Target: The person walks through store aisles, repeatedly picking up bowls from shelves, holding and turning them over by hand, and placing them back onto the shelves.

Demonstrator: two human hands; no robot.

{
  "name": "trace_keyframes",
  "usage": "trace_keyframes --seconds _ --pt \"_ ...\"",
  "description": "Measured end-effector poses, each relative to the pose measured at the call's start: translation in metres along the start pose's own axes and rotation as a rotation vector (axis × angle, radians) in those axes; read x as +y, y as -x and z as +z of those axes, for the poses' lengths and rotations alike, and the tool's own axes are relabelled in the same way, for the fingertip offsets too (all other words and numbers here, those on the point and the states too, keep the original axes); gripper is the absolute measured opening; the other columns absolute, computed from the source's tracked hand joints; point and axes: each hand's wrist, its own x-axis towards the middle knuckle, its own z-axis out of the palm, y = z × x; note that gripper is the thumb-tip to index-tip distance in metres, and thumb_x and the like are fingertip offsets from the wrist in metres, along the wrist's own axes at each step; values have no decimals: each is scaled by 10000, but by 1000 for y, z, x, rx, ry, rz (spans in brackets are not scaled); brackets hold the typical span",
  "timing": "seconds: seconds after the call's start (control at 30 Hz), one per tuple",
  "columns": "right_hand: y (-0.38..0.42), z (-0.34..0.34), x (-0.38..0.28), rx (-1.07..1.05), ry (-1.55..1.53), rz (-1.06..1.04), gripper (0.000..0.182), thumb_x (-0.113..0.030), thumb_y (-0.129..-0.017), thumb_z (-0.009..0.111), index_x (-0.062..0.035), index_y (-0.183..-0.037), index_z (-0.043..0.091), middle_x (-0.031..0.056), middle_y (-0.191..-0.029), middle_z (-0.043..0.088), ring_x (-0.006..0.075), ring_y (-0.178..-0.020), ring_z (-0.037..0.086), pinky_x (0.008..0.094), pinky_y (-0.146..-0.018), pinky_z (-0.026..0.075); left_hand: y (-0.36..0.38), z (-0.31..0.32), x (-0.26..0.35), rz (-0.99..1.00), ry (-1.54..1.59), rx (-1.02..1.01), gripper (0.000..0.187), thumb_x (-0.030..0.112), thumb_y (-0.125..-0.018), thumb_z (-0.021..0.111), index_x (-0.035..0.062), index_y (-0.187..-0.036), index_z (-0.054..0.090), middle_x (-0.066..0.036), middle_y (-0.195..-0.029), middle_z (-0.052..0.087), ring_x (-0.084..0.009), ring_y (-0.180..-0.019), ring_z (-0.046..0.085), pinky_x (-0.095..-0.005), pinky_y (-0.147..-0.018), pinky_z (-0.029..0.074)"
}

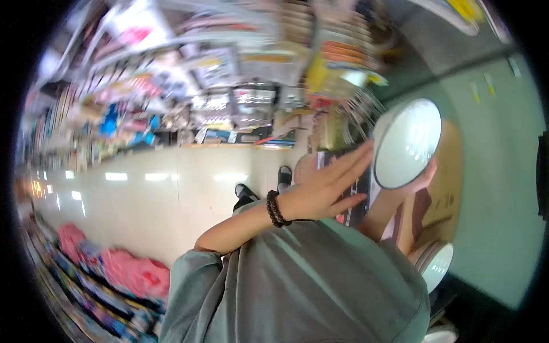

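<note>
Holding a round white plate (pixel 407 143) up by its far edge, my right hand (pixel 426 174) grips it while my left hand (pixel 326 191) lies flat and open against its rim; more plates (pixel 437 264) sit stacked below, untouched, shop shelves (pixel 217 97) beyond.

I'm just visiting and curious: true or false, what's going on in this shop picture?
1. A black bead bracelet sits on the left wrist. True.
2. The left hand is clenched in a fist. False: it is open, fingers stretched flat toward the plate.
3. The right hand holds a round white plate. True.
4. The floor is dark carpet. False: it is pale and shiny, reflecting lights.
</note>
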Motion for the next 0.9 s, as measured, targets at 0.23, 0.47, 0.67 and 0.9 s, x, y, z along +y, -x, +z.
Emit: trace_keyframes --seconds 0.23,0.47,0.67,0.9 --pt "40 15 99 -367 202 385 601 -354 -895 418 67 -1319 483 238 -1280 564 353 -1103 609 470 -935 512 136 -79 4 -264 302 294 795 141 -911 643 40 -1534 160 -164 -1588 196 -268 -1470 181 -388 -1167 196" --pt "167 96 228 -769 307 773 520 -326 -991 422 75 -1316 482 227 -1257 581 328 -1119 599 424 -967 484 298 -145 27 -335 236 760 728 121 -942 596 13 -1524 174 -157 -1565 254 -232 -1414 291 -377 -1148 248" --pt "283 138 322 -1134 306 1405 550 -406 -1033 337 -1 -1391 435 147 -1345 536 248 -1226 525 393 -1050 396 432 -148 58 -432 163 1315 658 315 -1004 496 -11 -1506 221 -131 -1487 388 -209 -1352 386 -371 -1123 303" --pt "430 216 399 -1589 372 1638 608 -451 -1049 278 -51 -1506 252 61 -1500 384 188 -1351 396 373 -1094 342 483 -189 93 -67 628 2174 794 646 -981 224 13 -1443 354 -141 -1421 465 -267 -1282 483 -402 -1064 412"
